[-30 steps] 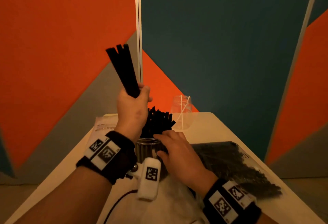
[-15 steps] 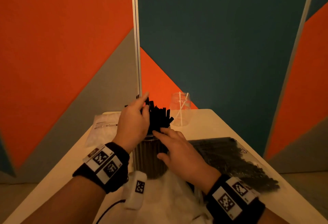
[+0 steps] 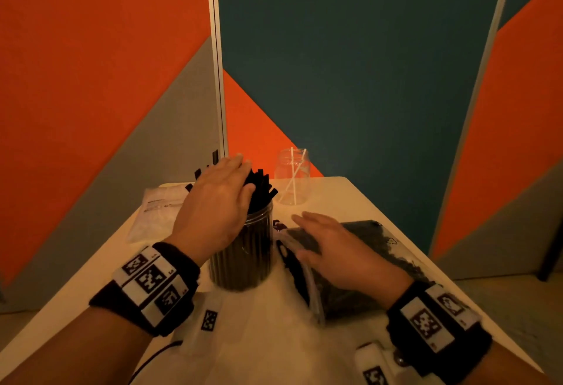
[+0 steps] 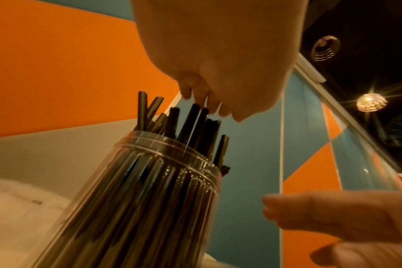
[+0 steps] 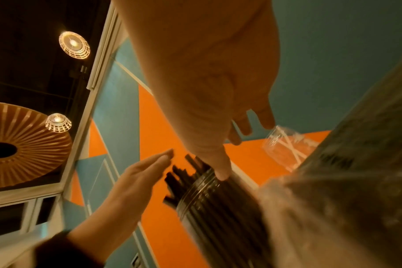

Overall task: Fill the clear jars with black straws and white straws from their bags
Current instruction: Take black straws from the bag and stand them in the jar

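A clear jar point(image 3: 243, 250) packed with black straws point(image 3: 262, 183) stands mid-table. My left hand point(image 3: 219, 202) lies flat with straight fingers on the straw tops; in the left wrist view those fingers point(image 4: 218, 108) touch the straw ends point(image 4: 195, 123). My right hand point(image 3: 326, 238) hovers open, holding nothing, over the bag of black straws point(image 3: 380, 250) right of the jar. A second clear jar point(image 3: 292, 180) behind holds two white straws. The white straw bag point(image 3: 155, 211) lies at the far left.
The table point(image 3: 344, 198) is narrow, with wall panels close behind and on both sides. White crumpled plastic point(image 3: 268, 317) lies in front of the jar. A cable point(image 3: 152, 360) runs off the near edge.
My left hand lowered its bunch of black straws into the jar, let go and flattened on the tops. My right hand left the jar and moved right over the black straw bag.
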Motion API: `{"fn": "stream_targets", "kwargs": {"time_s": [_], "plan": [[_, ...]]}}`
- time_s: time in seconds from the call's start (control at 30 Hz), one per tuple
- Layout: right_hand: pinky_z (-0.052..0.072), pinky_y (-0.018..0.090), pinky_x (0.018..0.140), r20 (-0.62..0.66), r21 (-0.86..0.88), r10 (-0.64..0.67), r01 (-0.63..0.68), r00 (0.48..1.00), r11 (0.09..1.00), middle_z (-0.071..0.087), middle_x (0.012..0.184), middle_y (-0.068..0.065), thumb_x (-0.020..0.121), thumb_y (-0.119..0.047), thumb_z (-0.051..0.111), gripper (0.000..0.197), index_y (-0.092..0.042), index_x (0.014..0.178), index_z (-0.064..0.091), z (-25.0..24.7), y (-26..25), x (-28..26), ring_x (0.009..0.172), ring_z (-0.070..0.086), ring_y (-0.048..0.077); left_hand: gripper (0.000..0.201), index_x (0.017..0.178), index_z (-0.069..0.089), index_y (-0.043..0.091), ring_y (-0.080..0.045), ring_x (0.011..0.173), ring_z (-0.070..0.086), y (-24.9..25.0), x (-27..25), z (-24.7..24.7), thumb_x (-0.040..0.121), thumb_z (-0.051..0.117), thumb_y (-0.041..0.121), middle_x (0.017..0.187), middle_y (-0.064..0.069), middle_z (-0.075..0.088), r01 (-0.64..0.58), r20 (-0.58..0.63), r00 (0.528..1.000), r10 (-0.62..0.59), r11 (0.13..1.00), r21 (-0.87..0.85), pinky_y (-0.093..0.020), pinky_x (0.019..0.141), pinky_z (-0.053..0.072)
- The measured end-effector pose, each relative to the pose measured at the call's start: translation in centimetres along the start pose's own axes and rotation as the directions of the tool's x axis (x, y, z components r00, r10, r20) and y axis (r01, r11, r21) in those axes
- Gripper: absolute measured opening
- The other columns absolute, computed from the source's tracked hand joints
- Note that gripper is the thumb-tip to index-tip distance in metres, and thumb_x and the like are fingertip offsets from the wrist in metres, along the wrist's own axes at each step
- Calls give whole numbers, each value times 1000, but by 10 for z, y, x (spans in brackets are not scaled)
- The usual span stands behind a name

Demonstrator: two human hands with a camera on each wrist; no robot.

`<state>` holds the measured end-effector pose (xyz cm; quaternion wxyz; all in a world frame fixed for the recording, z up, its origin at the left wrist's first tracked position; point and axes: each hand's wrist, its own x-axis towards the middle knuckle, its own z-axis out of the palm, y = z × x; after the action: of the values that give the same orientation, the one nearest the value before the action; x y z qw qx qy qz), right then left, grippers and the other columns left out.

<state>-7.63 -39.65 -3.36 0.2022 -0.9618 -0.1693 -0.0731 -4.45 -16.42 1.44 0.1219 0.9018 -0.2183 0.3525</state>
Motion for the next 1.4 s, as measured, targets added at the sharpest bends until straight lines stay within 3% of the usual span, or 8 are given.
{"fn": "stream_targets", "kwargs": {"time_s": [0.17, 0.27, 0.33, 0.4, 0.57, 0.93, 1.2, 1.4], "plan": [[18, 44, 124, 292, -51, 293, -291, 911, 955, 10, 168, -4, 80, -81, 51, 104, -32, 161, 6, -7, 57, -25, 153, 16, 20, 32, 112, 68, 18, -21, 103, 58, 41, -15, -4, 95, 43, 27, 111, -2, 66, -162, -242, 958, 157, 987, -2, -39, 92, 48], [13, 54, 124, 364, -155, 381, -348, 850, 925, -4, 169, -1, 67, -93, 50, 124, -31, 160, -6, 11, 69, -35, 155, 1, 26, 24, 97, 69, 24, -15, 81, 58, 63, -29, 23, 93, 45, 27, 92, 3, 63, -106, 148, 985, 91, 989, 101, -31, 70, 52], [7, 58, 122, 354, -208, 419, -367, 836, 907, -11, 168, 0, 66, -92, 54, 128, -30, 159, -9, 22, 72, -38, 155, -8, 29, 23, 101, 68, 20, -15, 79, 59, 64, -40, 51, 96, 45, 23, 99, -1, 67, -128, 398, 914, 79, 987, 97, -27, 66, 46], [5, 58, 122, 327, -240, 437, -373, 838, 896, -13, 168, 2, 67, -89, 57, 128, -29, 160, -9, 29, 75, -39, 154, -9, 30, 26, 110, 67, 18, -15, 90, 61, 63, -50, 74, 98, 44, 19, 111, -2, 67, -176, 560, 818, 130, 984, 30, -26, 76, 48], [1, 58, 121, 324, -248, 432, -365, 842, 897, -11, 168, 3, 68, -82, 65, 127, -28, 160, -5, 35, 79, -39, 154, -10, 28, 48, 143, 48, 24, -17, 140, 36, 62, -46, 111, 97, 43, 12, 150, 3, 43, -444, 534, 721, 442, 886, -134, -36, 116, 29], [4, 64, 120, 314, -309, 399, -305, 861, 901, 1, 168, 3, 66, -64, 80, 131, -27, 160, -2, 37, 77, -35, 154, -3, 31, 28, 124, 62, 19, -20, 117, 52, 68, -16, 148, 101, 46, 21, 129, -1, 58, -73, 488, 848, 206, 958, -278, -38, 103, 44], [0, 65, 119, 317, -304, 400, -307, 860, 902, -8, 168, 2, 66, -62, 81, 134, -27, 159, -9, 42, 80, -35, 154, -10, 31, 24, 106, 69, 7, -30, 97, 64, 71, -1, 145, 98, 51, 20, 109, -13, 67, 92, 733, 677, 67, 980, -174, -46, 84, 56], [-2, 65, 119, 338, -293, 425, -335, 840, 896, -16, 167, 6, 66, -60, 82, 137, -27, 158, -15, 44, 82, -33, 153, -16, 33, 29, 121, 61, 5, -28, 112, 54, 78, -11, 142, 97, 48, 14, 129, -13, 56, -52, 713, 697, 79, 997, -59, -41, 98, 48]]}}
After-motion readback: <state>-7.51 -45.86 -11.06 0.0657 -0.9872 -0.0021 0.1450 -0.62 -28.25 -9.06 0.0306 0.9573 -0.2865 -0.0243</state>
